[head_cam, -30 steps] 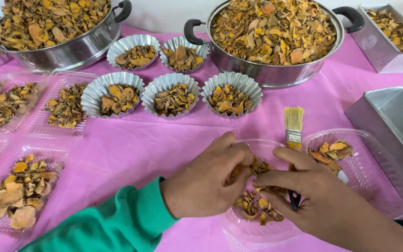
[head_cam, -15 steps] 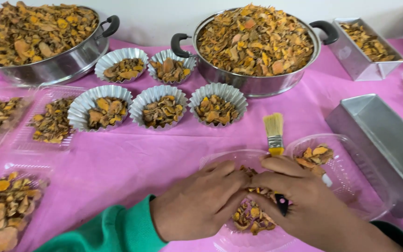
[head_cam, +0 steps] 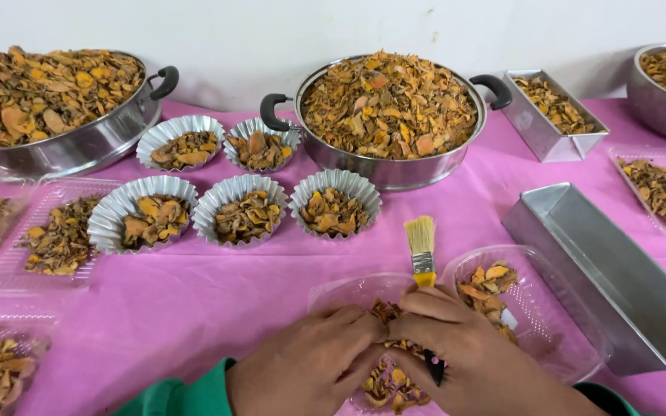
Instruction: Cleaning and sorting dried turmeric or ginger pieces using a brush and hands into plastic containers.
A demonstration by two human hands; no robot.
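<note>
Both hands work together at the near edge of the table (head_cam: 194,308), which is covered by a pink cloth. The left hand (head_cam: 306,374) and the right hand (head_cam: 464,347) meet fingertip to fingertip over a clear plastic tray (head_cam: 348,293) that holds dried orange-brown slices (head_cam: 383,385). The fingers of both hands are drawn together and appear pinched on a small clump of slices between them. The right hand also keeps a small brush (head_cam: 421,250) tucked under it, bristles pointing toward the far edge, dark handle end showing below the knuckles.

The step in hand looks like sorting or pulling apart slices inside this tray. A second clear tray (head_cam: 556,308) with a few slices sits just to the right, beside a long empty metal tin (head_cam: 618,285). Fluted foil cups (head_cam: 233,212) filled with slices stand toward the middle, with big metal pans (head_cam: 387,166) heaped full along the far edge.

The next move calls for a light grip, since the slices look brittle, and for keeping the brush clear of the tray's thin wall
</note>
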